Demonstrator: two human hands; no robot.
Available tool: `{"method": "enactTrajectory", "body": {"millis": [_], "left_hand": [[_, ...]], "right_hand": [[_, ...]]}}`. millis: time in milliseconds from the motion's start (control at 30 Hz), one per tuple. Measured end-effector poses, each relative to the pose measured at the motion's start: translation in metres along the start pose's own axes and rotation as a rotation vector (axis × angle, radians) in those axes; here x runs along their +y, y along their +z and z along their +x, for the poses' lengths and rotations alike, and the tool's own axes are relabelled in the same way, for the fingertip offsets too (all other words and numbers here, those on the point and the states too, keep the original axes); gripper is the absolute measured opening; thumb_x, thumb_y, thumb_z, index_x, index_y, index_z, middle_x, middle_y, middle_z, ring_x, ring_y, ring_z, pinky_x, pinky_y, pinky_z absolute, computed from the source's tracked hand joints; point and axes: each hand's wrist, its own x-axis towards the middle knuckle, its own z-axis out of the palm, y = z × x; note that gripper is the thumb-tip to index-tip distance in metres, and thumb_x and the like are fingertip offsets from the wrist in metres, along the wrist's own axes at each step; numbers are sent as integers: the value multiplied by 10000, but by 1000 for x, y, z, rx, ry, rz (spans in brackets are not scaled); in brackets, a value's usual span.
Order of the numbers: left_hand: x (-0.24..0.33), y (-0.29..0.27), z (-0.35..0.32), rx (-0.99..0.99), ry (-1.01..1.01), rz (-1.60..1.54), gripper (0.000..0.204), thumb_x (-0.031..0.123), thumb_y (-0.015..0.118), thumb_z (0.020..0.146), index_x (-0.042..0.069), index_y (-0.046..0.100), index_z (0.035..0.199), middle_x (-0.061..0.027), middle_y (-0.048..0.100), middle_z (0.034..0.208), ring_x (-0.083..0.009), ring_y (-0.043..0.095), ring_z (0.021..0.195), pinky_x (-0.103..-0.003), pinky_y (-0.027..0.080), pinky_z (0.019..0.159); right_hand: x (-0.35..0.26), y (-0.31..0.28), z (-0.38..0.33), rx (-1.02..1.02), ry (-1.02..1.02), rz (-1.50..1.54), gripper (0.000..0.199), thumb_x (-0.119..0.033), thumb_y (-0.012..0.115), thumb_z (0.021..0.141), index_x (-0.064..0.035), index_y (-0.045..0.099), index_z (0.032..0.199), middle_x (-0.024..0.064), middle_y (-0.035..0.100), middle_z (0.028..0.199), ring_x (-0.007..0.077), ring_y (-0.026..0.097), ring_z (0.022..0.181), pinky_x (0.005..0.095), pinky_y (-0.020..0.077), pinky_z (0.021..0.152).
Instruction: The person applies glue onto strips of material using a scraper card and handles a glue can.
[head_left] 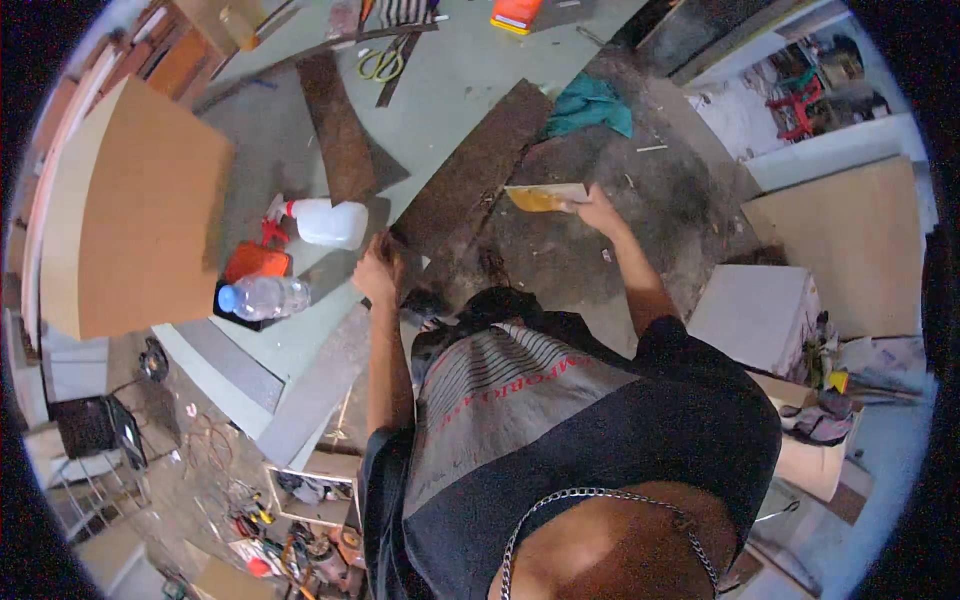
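Note:
My left hand [378, 270] is closed at the near corner of a long dark brown strip [470, 165], which slants across the table edge. Out to the right, my right hand [598, 212] grips a flat tool [540, 198] with a pale straight edge and an amber-yellow part; its exact kind is unclear. Beside my left hand lies a white spray bottle [328, 222] with a red trigger. A clear plastic bottle [275, 298] with a blue cap is nearer, by an orange item [257, 261]. Another brown piece [338, 130] lies farther back.
Green-handled scissors [382, 62] lie at the far side of the pale green table [465, 85]. A large cardboard box [140, 210] stands at left. Teal cloth [590, 106] hangs beyond the strip. A white box [750, 315] is at right; tools [265, 530] clutter the floor at lower left.

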Motion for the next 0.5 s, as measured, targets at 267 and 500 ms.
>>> {"method": "enactTrajectory", "body": {"millis": [267, 500], "left_hand": [[-1, -6, -8, 223, 95, -344, 391, 342, 651, 895, 95, 650, 1199, -126, 687, 828, -353, 659, 732, -475, 519, 718], [111, -20, 24, 46, 426, -4, 861, 472, 782, 784, 54, 429, 1448, -172, 555, 1304, -351, 515, 1209, -487, 431, 997]], "right_hand": [[12, 1, 18, -63, -126, 704, 476, -23, 745, 822, 0, 600, 1275, 86, 659, 1252, 217, 606, 1178, 379, 460, 1030], [-8, -13, 58, -201, -376, 1237, 538, 36, 663, 857, -15, 508, 1370, 111, 609, 1313, 292, 571, 1243, 503, 427, 1090]]}}
